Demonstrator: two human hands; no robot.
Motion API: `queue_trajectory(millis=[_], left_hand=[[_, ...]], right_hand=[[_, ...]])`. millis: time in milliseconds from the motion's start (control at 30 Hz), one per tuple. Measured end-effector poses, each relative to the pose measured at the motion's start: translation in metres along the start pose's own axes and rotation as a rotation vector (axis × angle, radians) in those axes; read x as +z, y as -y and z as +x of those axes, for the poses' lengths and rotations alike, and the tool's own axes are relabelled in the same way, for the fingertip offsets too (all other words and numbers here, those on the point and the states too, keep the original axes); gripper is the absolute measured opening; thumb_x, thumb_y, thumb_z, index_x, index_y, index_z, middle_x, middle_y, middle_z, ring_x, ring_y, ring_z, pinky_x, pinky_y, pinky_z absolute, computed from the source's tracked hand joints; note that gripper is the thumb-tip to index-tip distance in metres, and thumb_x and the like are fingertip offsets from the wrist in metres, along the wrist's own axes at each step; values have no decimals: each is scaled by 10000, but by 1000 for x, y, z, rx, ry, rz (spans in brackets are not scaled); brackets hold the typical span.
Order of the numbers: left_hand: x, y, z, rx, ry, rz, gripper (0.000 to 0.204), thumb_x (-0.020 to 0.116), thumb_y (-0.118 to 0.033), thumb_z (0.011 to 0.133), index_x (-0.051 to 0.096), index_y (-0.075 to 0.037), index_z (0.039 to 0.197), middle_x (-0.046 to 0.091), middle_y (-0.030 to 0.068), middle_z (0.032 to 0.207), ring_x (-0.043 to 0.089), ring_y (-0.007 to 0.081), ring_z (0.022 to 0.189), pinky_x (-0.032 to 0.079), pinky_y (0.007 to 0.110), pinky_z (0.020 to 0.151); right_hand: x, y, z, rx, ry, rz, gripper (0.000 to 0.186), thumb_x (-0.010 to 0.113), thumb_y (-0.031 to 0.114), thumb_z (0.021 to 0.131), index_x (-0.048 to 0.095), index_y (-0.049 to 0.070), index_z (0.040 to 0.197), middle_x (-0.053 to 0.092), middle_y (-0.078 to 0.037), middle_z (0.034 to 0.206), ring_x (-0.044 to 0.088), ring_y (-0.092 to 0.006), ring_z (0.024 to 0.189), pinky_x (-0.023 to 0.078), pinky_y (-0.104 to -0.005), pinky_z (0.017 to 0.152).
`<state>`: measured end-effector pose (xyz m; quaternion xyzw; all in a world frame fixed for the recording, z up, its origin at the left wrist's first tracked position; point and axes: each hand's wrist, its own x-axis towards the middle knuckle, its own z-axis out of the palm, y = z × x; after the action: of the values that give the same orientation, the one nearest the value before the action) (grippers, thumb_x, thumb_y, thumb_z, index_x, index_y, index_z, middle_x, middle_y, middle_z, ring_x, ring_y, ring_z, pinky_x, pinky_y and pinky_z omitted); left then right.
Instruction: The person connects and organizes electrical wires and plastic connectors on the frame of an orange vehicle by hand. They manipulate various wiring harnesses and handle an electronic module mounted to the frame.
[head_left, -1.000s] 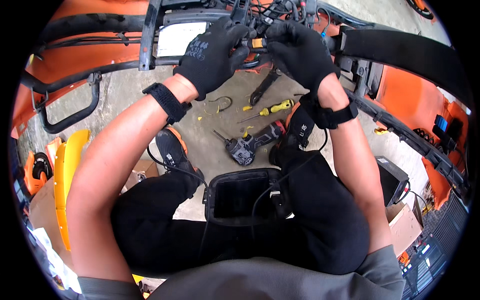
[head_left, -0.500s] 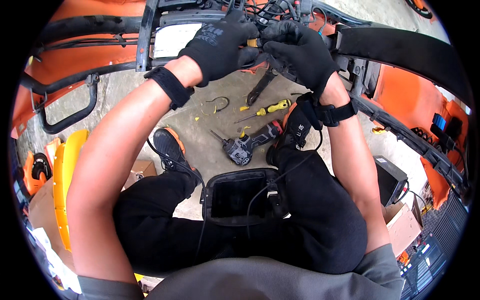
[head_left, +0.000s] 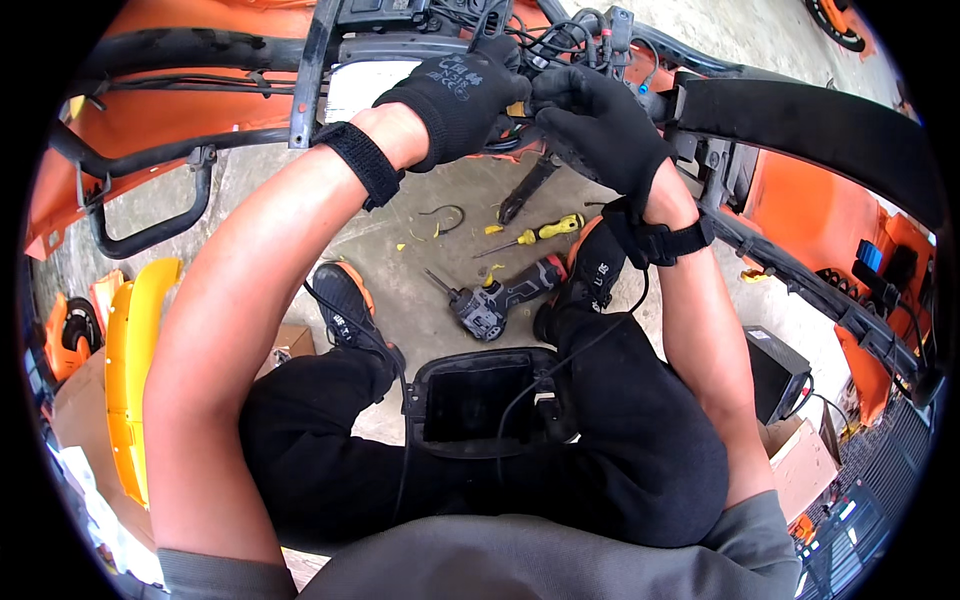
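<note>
My left hand (head_left: 450, 110) and my right hand (head_left: 600, 130), both in black gloves, meet at the upper middle. Their fingers are closed on a small dark part with a yellow-orange band (head_left: 519, 107), mostly hidden by the gloves. Just behind it is a tangle of black cables (head_left: 560, 45) on a dark metal frame (head_left: 305, 95). A white panel (head_left: 350, 85) lies behind my left hand. On the concrete floor below are a yellow screwdriver (head_left: 548, 226), a grey-black power drill (head_left: 500, 298) and small yellow scraps.
Orange body panels (head_left: 790, 185) flank the frame. A black open bin (head_left: 475, 405) sits between my legs. At left stand a yellow panel (head_left: 140, 370) and cardboard; at right, a black box (head_left: 775, 375), cardboard and a dark grate. A long black bar (head_left: 800, 135) crosses the upper right.
My left hand has moved to the right and its fingers now cover more of the yellow-banded part. My right hand stays closed at that part. The whole view has shifted slightly.
</note>
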<state>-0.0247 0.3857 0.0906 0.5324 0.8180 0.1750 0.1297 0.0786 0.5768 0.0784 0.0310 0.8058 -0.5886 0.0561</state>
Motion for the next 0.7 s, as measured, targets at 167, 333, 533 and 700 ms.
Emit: queue_trajectory(millis=[167,333,533,700], left_hand=[[8,10,0,-17,-29,-8,316,754,-200,828,667,-100,1116,571,215,1208,647,406,1016,529,476,859],[8,4,3,-36,-17,-45,330,757,-221,833,649,-96,1119,562,229,1222,625,424,1035,517,484,877],[21,17,-7,-7,-142,6,311,753,-278,841,674,-139,1108,480,236,1444,672,397,1025,547,465,855],[6,9,-5,-9,-21,-42,359,781,-229,808,688,-125,1138,532,266,1338,614,428,1084,512,475,915]], right_hand=[[10,6,6,128,58,-211,262,692,217,888,676,32,1073,720,-106,898,679,-207,806,530,-363,758],[13,16,5,60,31,-620,299,623,333,923,698,97,1092,716,-185,948,691,-371,900,536,-470,788],[17,33,1,64,36,-776,239,592,249,949,669,101,1120,701,-181,936,672,-375,929,513,-469,794],[12,33,4,129,131,-761,231,561,250,983,629,66,1104,683,-179,933,664,-368,884,506,-450,772]])
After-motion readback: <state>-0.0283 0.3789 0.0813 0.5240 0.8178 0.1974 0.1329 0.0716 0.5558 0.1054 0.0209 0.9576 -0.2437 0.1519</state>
